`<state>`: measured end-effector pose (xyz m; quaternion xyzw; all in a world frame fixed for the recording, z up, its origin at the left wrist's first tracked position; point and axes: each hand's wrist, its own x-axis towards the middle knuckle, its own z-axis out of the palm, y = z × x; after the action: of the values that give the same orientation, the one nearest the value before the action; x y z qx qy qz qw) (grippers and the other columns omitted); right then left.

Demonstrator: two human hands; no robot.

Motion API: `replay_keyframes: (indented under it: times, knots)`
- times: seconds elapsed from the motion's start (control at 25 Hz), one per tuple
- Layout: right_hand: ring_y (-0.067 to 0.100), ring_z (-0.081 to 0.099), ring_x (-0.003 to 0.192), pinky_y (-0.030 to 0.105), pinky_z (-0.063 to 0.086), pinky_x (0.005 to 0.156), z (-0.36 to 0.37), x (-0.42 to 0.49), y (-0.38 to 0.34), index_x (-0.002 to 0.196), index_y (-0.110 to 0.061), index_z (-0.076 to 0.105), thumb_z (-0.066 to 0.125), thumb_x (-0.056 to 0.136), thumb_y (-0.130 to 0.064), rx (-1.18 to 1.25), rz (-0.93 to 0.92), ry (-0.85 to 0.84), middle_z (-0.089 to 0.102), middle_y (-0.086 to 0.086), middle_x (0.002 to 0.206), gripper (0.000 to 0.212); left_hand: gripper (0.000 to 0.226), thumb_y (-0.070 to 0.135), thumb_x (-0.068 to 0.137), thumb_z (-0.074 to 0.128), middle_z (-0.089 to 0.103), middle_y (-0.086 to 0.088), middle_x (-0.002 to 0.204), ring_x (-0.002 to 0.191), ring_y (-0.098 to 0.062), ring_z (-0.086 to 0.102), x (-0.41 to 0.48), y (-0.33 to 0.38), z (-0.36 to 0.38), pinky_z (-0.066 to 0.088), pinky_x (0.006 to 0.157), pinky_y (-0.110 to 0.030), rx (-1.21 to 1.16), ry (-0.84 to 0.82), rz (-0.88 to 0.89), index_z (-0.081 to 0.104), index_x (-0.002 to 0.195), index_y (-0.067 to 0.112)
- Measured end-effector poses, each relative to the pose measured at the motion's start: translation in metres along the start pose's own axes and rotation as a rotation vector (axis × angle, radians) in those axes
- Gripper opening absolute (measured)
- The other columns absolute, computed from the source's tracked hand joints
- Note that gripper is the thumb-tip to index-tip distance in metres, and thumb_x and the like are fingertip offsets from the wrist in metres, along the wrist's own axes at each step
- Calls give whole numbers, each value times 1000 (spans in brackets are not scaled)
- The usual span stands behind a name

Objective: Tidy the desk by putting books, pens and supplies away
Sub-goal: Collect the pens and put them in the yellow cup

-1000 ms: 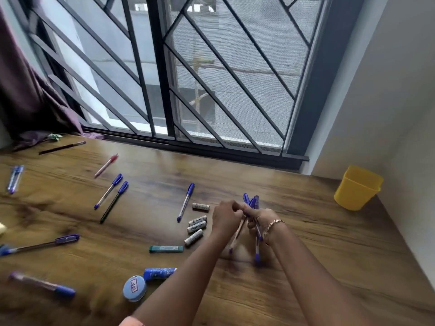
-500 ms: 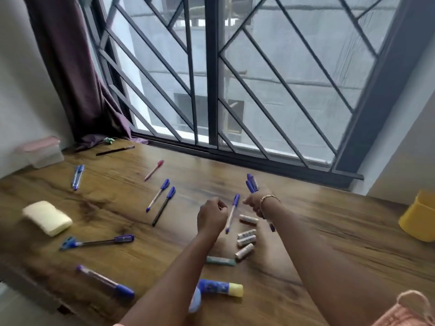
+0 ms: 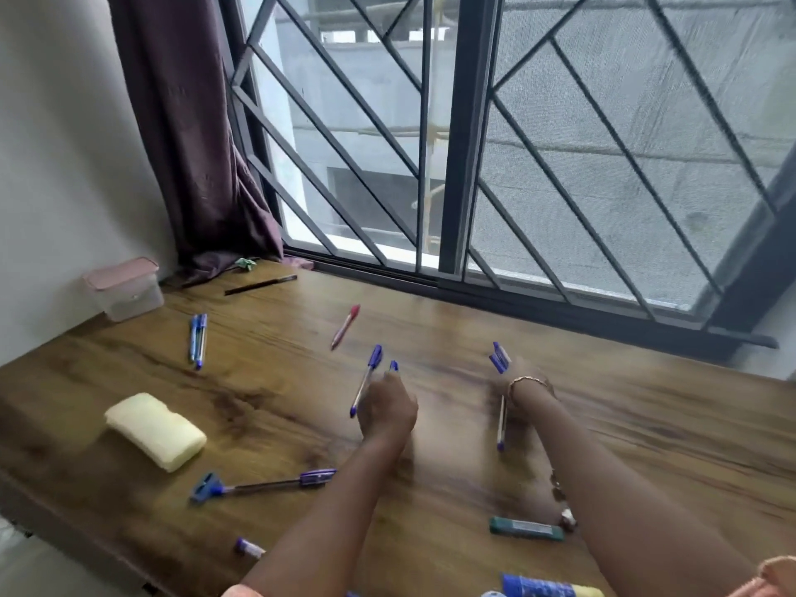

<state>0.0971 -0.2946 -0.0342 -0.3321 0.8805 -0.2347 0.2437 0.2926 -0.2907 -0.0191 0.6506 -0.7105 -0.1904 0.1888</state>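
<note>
right grip (image 3: 517, 374) clutches pens (image 3: 499, 358); pink-lidded box (image 3: 125, 290) sits closed.

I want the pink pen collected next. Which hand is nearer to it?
Left. The left hand sits just below-right of the pink pen; the right hand is much farther right, gripping blue pens.

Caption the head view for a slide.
Right hand grips a bundle of blue pens; left hand by two loose pens on the desk.
</note>
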Motion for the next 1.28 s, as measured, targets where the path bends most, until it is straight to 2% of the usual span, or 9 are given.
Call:
replay_keyframes:
  times: [0.08,0.16,0.2,0.28,0.48,0.6,0.8,0.96,1.28]
  knots:
    - [30,63,96,37,51,89,-1,-1,-18,107,-3,56,49,82,-7,72,-2,-96,63,14,97,26,29,19,92,47,54,-13,122,114,-28,53,10,-8,0,44,92,-33,82,6,-55,54,118,7]
    - [22,64,55,28,57,59,-6,-18,-35,89,-5,50,51,83,-4,332,55,-187,59,12,66,6,31,13,95,41,54,-12,125,116,-28,53,19,-13,2,44,94,-32,140,-21,-95,51,123,6]
    - [16,58,37,19,47,43,-6,-25,-40,82,-8,45,48,86,-4,450,83,-231,57,10,53,7,32,9,95,38,57,-13,124,115,-28,55,22,-13,3,45,93,-32,154,-42,-96,53,123,5]
    - [10,47,22,13,29,37,-5,-38,-44,76,-12,41,46,91,-8,554,121,-329,50,1,34,16,28,7,95,39,61,-15,118,110,-29,59,25,-12,3,47,90,-34,124,-77,-90,58,115,3]
    - [4,36,26,12,31,32,10,-50,-48,74,-8,54,67,83,-21,732,145,-503,59,7,59,21,19,16,82,64,70,-17,96,93,-29,65,20,6,-5,46,72,-29,-246,-152,18,68,92,0]
    - [4,41,26,12,33,30,15,-53,-52,71,-8,54,65,84,-15,779,158,-531,57,1,41,18,8,12,79,65,70,-14,83,82,-29,67,15,16,-8,52,71,-36,-467,-242,85,69,82,6]
    - [8,49,29,14,34,34,10,-52,-44,73,-11,53,55,91,-22,796,187,-473,58,0,38,21,25,25,88,58,65,-13,109,102,-30,62,44,-9,-17,48,81,-32,-60,12,-79,62,105,7]
    - [17,63,39,24,50,50,6,-56,-40,71,-10,51,56,91,-25,923,271,-593,53,1,40,25,29,12,93,47,57,-13,126,116,-28,56,52,-21,-13,47,90,-34,186,-88,-166,53,121,7]
    - [15,63,41,16,46,36,7,-59,-41,82,-1,57,49,94,-10,1134,241,-665,69,9,58,17,18,19,82,61,70,-13,97,95,-29,65,27,14,-13,47,74,-29,-243,-169,-1,69,91,4]
